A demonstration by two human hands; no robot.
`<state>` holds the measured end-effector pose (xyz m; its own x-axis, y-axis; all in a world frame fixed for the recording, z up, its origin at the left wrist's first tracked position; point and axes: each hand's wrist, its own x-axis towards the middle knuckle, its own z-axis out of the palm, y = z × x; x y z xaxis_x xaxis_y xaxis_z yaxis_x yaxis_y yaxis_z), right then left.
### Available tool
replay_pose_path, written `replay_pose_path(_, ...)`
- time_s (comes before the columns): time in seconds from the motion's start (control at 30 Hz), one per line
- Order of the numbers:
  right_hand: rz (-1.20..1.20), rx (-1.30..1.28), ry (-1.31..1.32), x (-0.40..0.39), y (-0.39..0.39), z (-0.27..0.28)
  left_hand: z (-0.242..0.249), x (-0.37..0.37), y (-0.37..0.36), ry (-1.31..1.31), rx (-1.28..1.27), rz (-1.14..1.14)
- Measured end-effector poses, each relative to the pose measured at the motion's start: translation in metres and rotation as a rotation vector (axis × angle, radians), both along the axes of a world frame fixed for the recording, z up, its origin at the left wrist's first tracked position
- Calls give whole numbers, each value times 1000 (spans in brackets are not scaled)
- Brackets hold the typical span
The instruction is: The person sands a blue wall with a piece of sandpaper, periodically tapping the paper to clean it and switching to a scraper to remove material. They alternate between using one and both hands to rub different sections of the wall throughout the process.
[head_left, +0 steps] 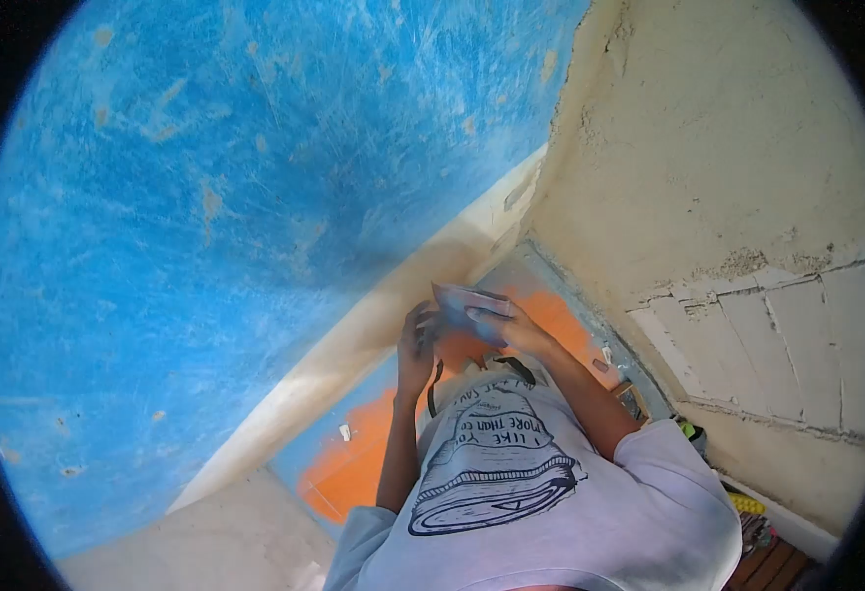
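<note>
A folded, blue-dusted sheet that looks like sandpaper (454, 300) is held up in front of my chest. My right hand (513, 328) is closed on its right side, with the fingers lying across it. On the other side my left hand (418, 338) has its fingers curled in at the sheet's left edge; the fingertips are partly hidden and blurred. Close ahead rises a wall with scuffed blue paint (226, 217), marked by pale patches and scratches. A bare cream strip (295, 389) runs along its lower edge.
A rough plaster wall (718, 148) meets the blue one at a corner on the right, with pale panels (797, 335) low on it. The orange floor (359, 468) is dusted blue and carries a white scrap (345, 431). A yellow item (746, 503) lies at lower right.
</note>
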<state>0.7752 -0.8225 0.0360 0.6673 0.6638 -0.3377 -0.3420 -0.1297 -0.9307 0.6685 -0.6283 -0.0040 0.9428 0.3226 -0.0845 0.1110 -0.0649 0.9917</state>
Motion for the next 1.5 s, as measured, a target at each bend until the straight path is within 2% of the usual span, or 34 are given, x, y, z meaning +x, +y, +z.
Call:
replay_pose_path(0.13, -240, 12, -98, -3, 14, -9, -4, 4, 19, 24, -81, 2)
replay_pose_path(0.23, -258, -71, -29, 7, 7, -13, -13, 13, 30, -39, -228, 64)
replay_pose_path(0.3, -272, -116, -7, 5, -2, -16, -14, 15, 29, -50, -238, 185)
replay_pose_path(0.37, -336, -101, -109, 11, -2, -24, 7, 21, 28, -96, -271, 330)
replay_pose_path(0.43, -313, -149, -361, 31, -8, -18, 0, 22, 31, -116, 33, 544)
replay_pose_path(0.47, -313, -151, -476, 44, -9, -5, 12, 25, 27, -123, 187, 650)
replay_pose_path(0.6, -320, 16, -830, 112, -5, 35, 51, 34, 20, -253, 804, 752)
replay_pose_path(0.7, -382, 97, -980, 144, 12, 52, 62, 52, 19, -284, 894, 663)
replay_pose_path(0.77, -444, 120, -1073, 153, 29, 50, 60, 72, 11, -284, 866, 629)
replay_pose_path(0.87, -466, 66, -1024, 129, 61, 18, 51, 97, 5, -227, 871, 625)
replay_pose_path(0.97, -338, -31, -1014, 106, 72, 30, 44, 108, 5, -200, 852, 665)
replay_pose_path(1.17, -574, 5, -1126, 158, 65, 46, 33, 103, 14, -125, 823, 615)
replay_pose_path(1.3, -277, -118, -1226, 116, 95, 25, 31, 110, 11, -102, 855, 656)
replay_pose_path(1.5, -511, -129, -1161, 153, 78, 45, 31, 106, 9, -63, 818, 629)
